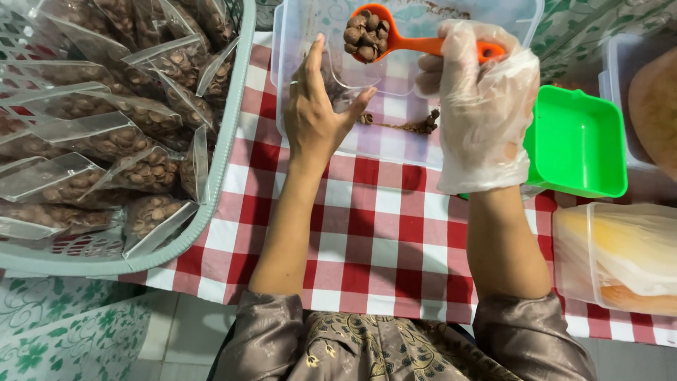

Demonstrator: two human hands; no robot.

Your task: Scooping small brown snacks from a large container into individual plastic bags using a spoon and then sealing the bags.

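Note:
My right hand (479, 106), in a loose clear plastic glove, grips the handle of an orange scoop (416, 44) heaped with brown round snacks (367, 37). The scoop hovers over a clear plastic tub (310, 21) that holds a few brown crumbs near its bottom. My bare left hand (314, 113) holds open a small clear plastic bag (352, 77) just below the scoop, thumb on one side and fingers on the other. Both hands are above a red and white checked tablecloth (374, 233).
A pale green basket (211, 190) at left is piled with several sealed clear bags of brown snacks (106, 141). A green square tray (575, 141) lies at right. A clear lidded box (620, 254) with orange-yellow contents sits at lower right.

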